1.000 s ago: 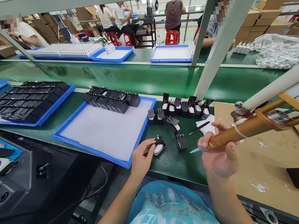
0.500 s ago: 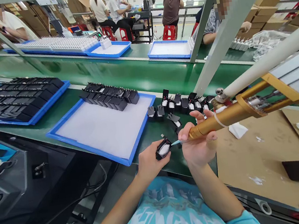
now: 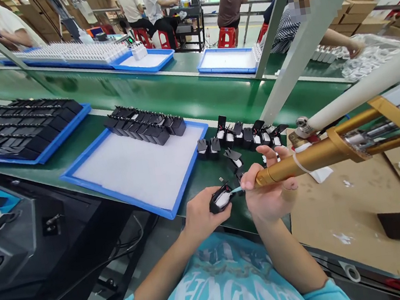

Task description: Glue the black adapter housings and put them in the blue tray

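Blue tray (image 3: 117, 197) mid-bench: row of black housings (image 3: 144, 125) on its far edge, loose open housings (image 3: 246, 136) just right of it. Second tray of black parts (image 3: 22, 130) to its left, cardboard sheet (image 3: 359, 197) well to its right, green belt (image 3: 177, 93) behind it.

My left hand (image 3: 201, 214) holds a little black box (image 3: 221, 199) with white stuff inside. My right hand (image 3: 269, 195) grips a long gold glue gun (image 3: 315, 153), and its pale tip touches the white part. A blue tray (image 3: 88, 178) lies to the left of my left hand. More black boxes (image 3: 243, 136) sit just past my hands. Brown cardboard (image 3: 342, 209) lies to the right of my right hand.
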{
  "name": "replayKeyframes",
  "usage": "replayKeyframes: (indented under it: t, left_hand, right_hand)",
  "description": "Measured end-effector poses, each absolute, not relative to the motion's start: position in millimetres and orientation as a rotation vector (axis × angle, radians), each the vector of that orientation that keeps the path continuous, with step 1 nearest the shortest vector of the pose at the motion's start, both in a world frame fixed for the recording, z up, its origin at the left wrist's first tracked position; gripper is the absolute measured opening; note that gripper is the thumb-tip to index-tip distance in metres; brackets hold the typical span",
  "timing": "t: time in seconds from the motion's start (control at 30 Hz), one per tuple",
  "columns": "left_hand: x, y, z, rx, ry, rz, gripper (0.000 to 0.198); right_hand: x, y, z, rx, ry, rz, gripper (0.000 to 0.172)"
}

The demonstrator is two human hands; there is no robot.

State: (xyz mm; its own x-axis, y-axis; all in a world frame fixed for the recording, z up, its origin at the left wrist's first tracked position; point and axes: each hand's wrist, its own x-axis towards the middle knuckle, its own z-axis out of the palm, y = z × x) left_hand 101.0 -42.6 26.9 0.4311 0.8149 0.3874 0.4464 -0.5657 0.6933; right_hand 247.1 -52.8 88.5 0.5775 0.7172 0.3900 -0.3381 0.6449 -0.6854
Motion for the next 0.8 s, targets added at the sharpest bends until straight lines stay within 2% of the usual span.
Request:
replayKeyframes:
  t: [0.63, 0.8]
  left_hand:
    - [119.1, -38.4, 17.3, 2.117, 1.019, 1.043, 0.041]
    - [120.9, -37.2, 17.9, 2.102, 0.978, 1.085, 0.041]
  right_hand:
    - [230.4, -52.5, 97.0, -0.524, -0.741, 0.701, 0.041]
    - [231.6, -54.7, 95.5, -0.529, -0.806, 0.721, 0.03]
